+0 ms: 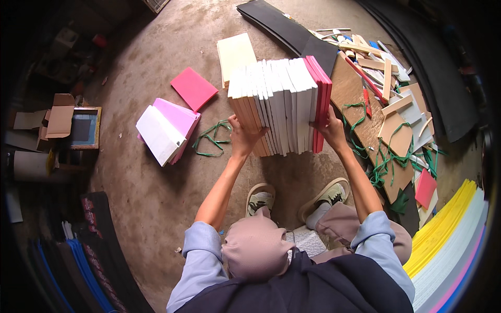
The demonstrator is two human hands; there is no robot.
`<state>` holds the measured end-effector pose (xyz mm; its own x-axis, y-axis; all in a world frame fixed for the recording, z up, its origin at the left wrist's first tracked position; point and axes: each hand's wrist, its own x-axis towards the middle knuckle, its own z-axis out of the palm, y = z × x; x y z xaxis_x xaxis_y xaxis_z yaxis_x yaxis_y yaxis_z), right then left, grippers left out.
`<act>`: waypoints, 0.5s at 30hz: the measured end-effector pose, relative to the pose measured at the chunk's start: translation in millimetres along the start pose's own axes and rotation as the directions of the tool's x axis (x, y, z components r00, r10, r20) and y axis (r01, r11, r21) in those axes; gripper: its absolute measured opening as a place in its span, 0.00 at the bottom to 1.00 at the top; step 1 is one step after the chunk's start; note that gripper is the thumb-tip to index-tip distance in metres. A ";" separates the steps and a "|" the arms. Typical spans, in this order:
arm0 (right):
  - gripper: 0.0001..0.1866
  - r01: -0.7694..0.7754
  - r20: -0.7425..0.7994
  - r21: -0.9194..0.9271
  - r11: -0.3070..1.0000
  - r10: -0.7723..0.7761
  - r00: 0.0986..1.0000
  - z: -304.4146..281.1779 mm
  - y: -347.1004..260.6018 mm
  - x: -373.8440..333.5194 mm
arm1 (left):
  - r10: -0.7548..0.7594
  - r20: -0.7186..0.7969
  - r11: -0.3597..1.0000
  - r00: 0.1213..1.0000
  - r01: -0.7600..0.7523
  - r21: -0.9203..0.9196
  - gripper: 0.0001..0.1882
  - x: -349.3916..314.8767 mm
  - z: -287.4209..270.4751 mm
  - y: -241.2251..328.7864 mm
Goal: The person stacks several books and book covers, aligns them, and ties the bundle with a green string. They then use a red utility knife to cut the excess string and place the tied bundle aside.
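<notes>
Both my hands press a thick stack of foam sheets (279,104) between them, held on edge above the dirt floor. The sheets are mostly white, with tan ones on the left side and red ones on the right. My left hand (241,136) grips the tan side of the stack. My right hand (330,128) clamps the red side. My two feet in light shoes (329,195) stand just below the stack.
A pink and white sheet pile (166,129) lies at left, with a red square sheet (193,87) and a cream sheet (236,53) beyond. Green cord (211,138) lies on the floor. Wood offcuts and scraps (389,99) crowd the right. Yellow and white sheets (449,235) stack at lower right.
</notes>
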<state>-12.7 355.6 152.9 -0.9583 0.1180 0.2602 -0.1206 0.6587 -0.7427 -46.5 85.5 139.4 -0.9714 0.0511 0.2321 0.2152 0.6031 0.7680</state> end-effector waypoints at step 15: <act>0.37 -0.292 0.139 -0.156 0.944 0.313 0.939 7.7 52.2 -1.3 | -0.298 0.332 0.924 0.895 0.183 0.336 0.51 24.8 39.7 3.0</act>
<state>-19.7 384.1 109.0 -0.9740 0.2140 -0.0739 0.2062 0.7032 -0.6804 -73.9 120.2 123.8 -0.9670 0.1303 -0.2188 -0.0125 0.8338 0.5519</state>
